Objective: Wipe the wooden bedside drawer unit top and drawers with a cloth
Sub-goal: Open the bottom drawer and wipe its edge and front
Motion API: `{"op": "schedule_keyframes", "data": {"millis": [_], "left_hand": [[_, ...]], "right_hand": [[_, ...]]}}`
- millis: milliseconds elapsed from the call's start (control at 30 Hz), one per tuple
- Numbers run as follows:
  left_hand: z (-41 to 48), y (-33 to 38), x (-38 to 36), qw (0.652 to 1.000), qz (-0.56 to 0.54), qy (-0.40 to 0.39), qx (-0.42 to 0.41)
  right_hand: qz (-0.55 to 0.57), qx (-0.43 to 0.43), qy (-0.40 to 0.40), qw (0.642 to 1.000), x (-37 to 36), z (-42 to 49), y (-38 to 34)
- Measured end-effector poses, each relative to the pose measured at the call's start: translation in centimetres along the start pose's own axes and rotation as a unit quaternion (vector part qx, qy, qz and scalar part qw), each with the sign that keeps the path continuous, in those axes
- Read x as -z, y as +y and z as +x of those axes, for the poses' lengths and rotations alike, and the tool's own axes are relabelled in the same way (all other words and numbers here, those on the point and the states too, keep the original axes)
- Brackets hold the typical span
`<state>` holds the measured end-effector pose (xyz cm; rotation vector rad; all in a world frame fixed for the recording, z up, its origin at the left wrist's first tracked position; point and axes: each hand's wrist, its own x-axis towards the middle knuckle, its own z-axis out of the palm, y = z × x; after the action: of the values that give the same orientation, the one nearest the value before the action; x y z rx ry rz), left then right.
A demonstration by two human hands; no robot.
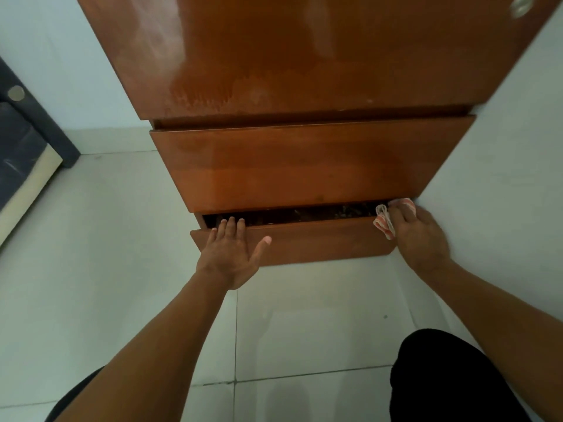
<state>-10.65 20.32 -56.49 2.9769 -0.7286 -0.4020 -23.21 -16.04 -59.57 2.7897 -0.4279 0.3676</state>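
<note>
The wooden bedside drawer unit [304, 56] stands against the wall, seen from above, its glossy top streaked. Its upper drawer front [304, 162] is closed. The bottom drawer [320, 242] is pulled out a little, showing a dark gap with clutter inside. My left hand [231, 251] lies flat on the bottom drawer's front at its left end, fingers hooked over the top edge. My right hand [417, 233] presses a red-and-white striped cloth [384, 222] against the drawer's right end, close to the wall.
A white wall [502, 162] runs tight along the unit's right side. Pale floor tiles [122, 239] spread in front. A dark bed frame with a cream edge [24, 153] sits at the far left. My dark-clothed knees [451, 382] are at the bottom.
</note>
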Motion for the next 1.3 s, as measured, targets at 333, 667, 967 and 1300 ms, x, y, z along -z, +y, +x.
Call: {"op": "schedule_keyframes", "data": {"millis": [333,667,967,1300], "left_hand": [[0.0,0.5,0.1,0.999,0.043,-0.006,0.008],[0.1,0.4,-0.1,0.999,0.041,0.002,0.008],[0.0,0.3,-0.3,1.0,0.014,0.006,0.01],[-1.3,-1.1,0.6,1.0,0.01,0.001,-0.003]], "right_hand": [[-0.117,-0.037,-0.055,0.991,4.7,1.6,-0.8],[-0.001,-0.037,-0.021,0.999,0.3,-0.2,-0.4],[0.091,-0.125,-0.076,0.985,4.7,2.2,-2.2],[0.332,0.019,0.061,0.941,7.3,-0.1,-12.0]]}}
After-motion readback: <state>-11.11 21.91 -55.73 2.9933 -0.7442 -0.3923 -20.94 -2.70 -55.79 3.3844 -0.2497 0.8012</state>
